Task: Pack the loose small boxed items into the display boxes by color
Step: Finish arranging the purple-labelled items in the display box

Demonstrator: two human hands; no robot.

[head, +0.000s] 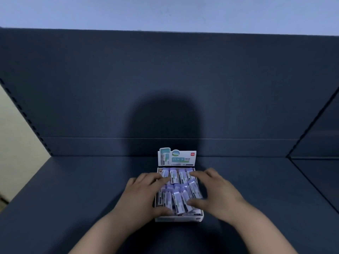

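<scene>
A white display box (178, 219) with an upright printed back flap (177, 156) stands on the dark blue shelf, in the lower middle of the head view. It is packed with several small purple-and-white boxed items (177, 187) lying in two rows. My left hand (142, 193) lies over the box's left side, fingers stretched across the far row and thumb at the near left corner. My right hand (214, 189) covers the right side, fingers on the far row, thumb on a near-row item. Both hands press on the items with fairly straight fingers.
The box sits on a dark blue shelf (73, 198) with a tall back panel (165, 79) behind it. A side panel (315, 143) closes the right end. A pale wall (16, 140) shows at the left edge.
</scene>
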